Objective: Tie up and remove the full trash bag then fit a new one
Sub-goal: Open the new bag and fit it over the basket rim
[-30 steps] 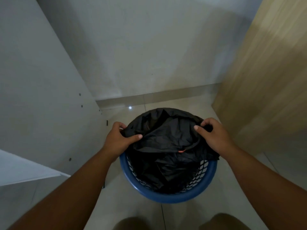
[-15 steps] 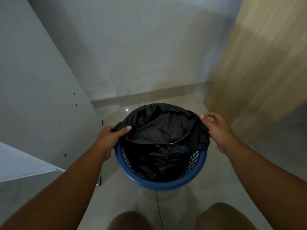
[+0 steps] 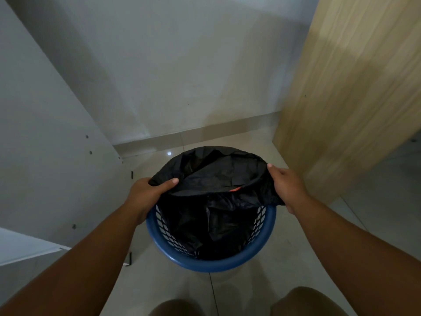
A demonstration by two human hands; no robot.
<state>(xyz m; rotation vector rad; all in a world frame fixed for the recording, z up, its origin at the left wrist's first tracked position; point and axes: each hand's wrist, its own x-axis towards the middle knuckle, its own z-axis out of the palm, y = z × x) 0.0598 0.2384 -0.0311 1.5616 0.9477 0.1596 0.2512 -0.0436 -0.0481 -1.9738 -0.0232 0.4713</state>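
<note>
head | one bag point(image 3: 216, 176) | one basket point(image 3: 211, 265) | left hand point(image 3: 145, 193), right hand point(image 3: 287, 187): fingers point(image 3: 170, 183) pinch bag

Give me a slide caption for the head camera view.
Left hand and right hand hold a black bag at opposite sides over a blue mesh bin.

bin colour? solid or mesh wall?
Blue bin: solid rim, diamond-mesh wall. Clearest in the head view, the only one.
</note>
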